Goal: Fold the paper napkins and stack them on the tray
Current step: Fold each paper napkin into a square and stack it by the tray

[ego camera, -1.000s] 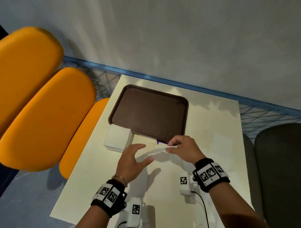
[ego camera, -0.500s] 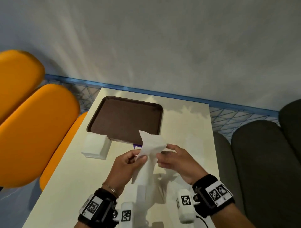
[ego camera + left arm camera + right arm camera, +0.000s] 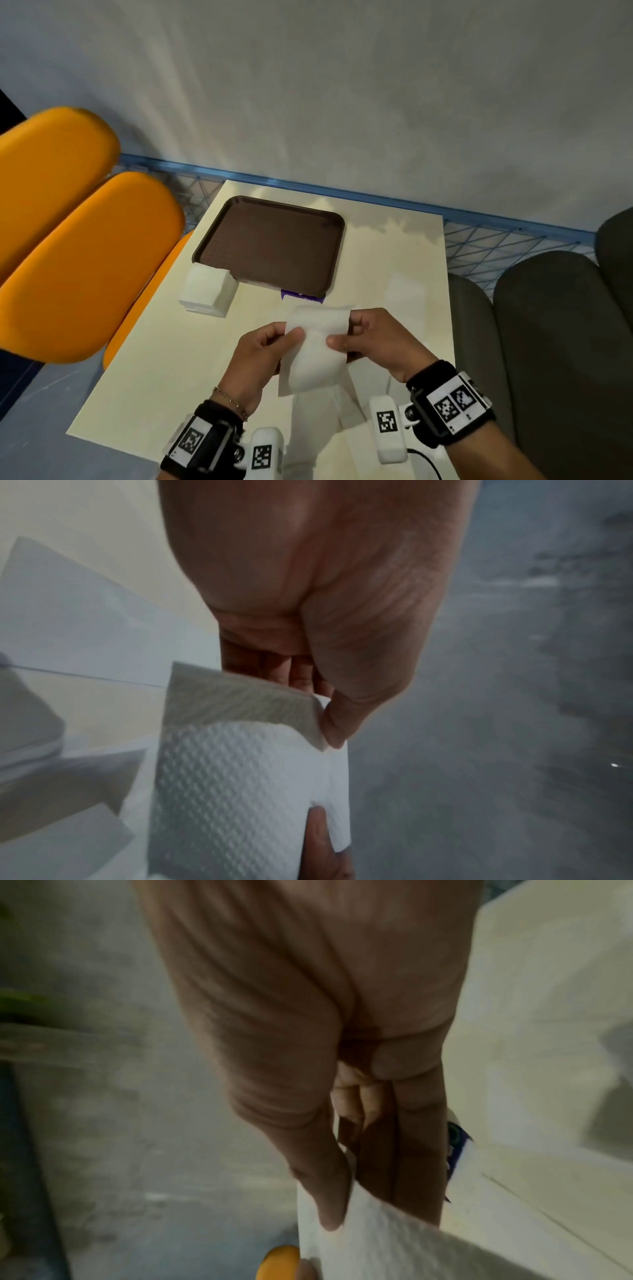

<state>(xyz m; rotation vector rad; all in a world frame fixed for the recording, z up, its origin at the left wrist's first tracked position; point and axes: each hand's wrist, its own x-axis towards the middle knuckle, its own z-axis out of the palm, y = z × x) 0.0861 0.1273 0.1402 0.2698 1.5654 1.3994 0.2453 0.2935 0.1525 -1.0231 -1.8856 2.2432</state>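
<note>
One cream table, brown tray, grey wall

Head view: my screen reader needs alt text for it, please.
Two hands, left hand and right hand, pinch a white paper napkin above a cream table. Beyond lie an empty brown plastic tray and a white napkin stack.
</note>
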